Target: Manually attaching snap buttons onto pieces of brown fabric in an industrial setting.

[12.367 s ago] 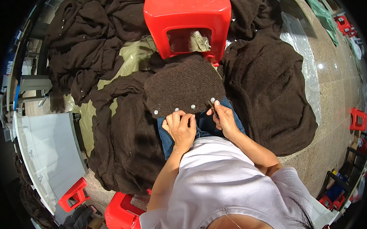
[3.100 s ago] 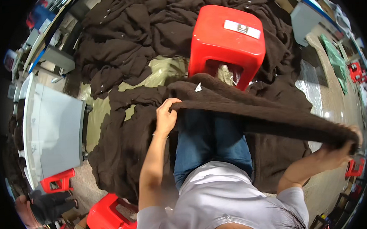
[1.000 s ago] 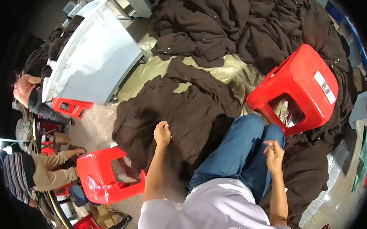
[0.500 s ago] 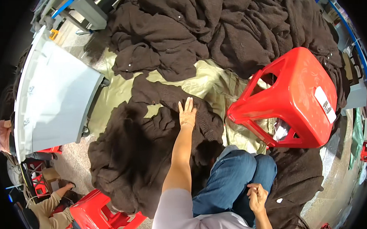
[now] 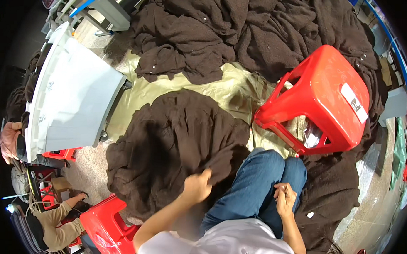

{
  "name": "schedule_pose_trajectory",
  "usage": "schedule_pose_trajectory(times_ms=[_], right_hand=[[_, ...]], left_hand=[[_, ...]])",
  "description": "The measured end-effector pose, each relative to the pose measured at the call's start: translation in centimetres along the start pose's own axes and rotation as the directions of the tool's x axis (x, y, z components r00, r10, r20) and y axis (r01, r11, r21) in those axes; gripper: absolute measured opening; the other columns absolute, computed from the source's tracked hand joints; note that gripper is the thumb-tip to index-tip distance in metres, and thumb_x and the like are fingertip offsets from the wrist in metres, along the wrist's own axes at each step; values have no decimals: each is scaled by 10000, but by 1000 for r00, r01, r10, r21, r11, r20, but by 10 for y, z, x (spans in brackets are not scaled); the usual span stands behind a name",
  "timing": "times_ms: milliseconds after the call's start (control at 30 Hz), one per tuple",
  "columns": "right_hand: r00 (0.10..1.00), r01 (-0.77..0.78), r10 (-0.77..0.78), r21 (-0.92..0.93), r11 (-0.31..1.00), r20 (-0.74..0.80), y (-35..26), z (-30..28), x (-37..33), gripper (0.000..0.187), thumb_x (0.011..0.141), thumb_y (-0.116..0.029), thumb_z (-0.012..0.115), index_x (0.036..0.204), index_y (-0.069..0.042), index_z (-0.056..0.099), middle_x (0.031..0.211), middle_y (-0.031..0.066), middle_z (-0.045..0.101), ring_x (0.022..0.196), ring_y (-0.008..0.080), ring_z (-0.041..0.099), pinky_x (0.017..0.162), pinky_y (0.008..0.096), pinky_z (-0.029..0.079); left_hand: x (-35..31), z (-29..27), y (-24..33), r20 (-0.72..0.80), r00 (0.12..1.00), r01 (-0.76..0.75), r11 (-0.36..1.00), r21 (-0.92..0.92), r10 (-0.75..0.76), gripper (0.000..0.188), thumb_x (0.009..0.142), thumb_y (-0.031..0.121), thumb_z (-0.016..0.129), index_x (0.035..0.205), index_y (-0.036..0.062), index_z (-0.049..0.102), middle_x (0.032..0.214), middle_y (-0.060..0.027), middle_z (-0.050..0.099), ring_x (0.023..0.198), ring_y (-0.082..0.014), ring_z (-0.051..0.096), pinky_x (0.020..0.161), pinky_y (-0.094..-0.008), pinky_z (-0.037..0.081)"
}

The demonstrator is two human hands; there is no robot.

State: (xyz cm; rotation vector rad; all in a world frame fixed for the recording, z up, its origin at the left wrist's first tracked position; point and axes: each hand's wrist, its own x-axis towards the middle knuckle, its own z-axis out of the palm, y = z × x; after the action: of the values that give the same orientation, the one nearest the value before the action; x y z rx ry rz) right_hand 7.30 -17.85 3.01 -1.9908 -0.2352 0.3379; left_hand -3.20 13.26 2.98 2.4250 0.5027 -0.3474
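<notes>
Dark brown knit fabric [image 5: 168, 142] lies in a rounded heap in front of me, its folds running toward my left hand [image 5: 198, 186]. That hand is closed at the near edge of the heap and appears to grip the cloth, though its fingertips are partly hidden. My right hand [image 5: 284, 199] rests by my knee over my jeans, fingers curled in; whatever may be inside them is too small to name.
A red plastic stool [image 5: 334, 98] stands at the right on yellowish sheeting [image 5: 134, 100]. More brown fabric [image 5: 263, 29] is piled at the far side. A white bin [image 5: 75, 96] stands left, above another red stool [image 5: 103, 226] and a seated person [image 5: 57, 219].
My left hand, spread flat on the fabric before, has drawn back toward me and closed. The far flap of fabric has come nearer, and the heap is rounder. My right hand stays by my knee.
</notes>
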Motion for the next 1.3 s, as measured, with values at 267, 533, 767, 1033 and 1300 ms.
schedule_pose_trajectory(times_ms=[267,533,767,1033,1300], right_hand=[[993,115,-115,-14,993,-33,1,1,-2,156,956,-45,499,902,1,638,569,43,535,501,104,515,500,254,409],[990,139,-139,-14,990,-21,5,3,-10,162,958,-62,498,912,-2,641,573,39,536,513,103,517,518,254,416],[987,142,-143,-13,990,-74,6,8,-22,176,971,-71,490,917,10,637,576,35,536,517,94,505,515,247,399],[991,104,-105,-19,994,-80,12,9,-20,186,979,-101,500,908,2,638,574,24,533,503,90,490,503,251,391],[953,-148,272,578,802,-134,-23,3,-11,371,1011,-364,523,1059,-10,625,778,6,594,510,23,422,456,180,336]], left_hand=[[-296,80,-114,718,673,285,958,-32,-176,666,780,368,673,1286,-42,531,1151,-299,621,1109,-380,610,926,-438,491],[-94,49,-74,442,851,-320,947,5,285,300,872,362,620,891,66,660,803,-166,683,793,-375,653,714,-468,525],[98,-7,-167,-540,667,566,820,-80,-513,590,813,357,725,1268,55,499,1258,-176,583,1225,-389,496,997,-479,425],[92,19,-145,-633,638,382,894,-234,-439,405,829,190,719,1193,73,586,1088,-224,651,984,-425,630,820,-485,508],[-38,14,112,-338,776,-614,760,-212,532,371,663,-37,589,1020,63,604,1052,-132,615,990,-342,604,821,-426,525]])
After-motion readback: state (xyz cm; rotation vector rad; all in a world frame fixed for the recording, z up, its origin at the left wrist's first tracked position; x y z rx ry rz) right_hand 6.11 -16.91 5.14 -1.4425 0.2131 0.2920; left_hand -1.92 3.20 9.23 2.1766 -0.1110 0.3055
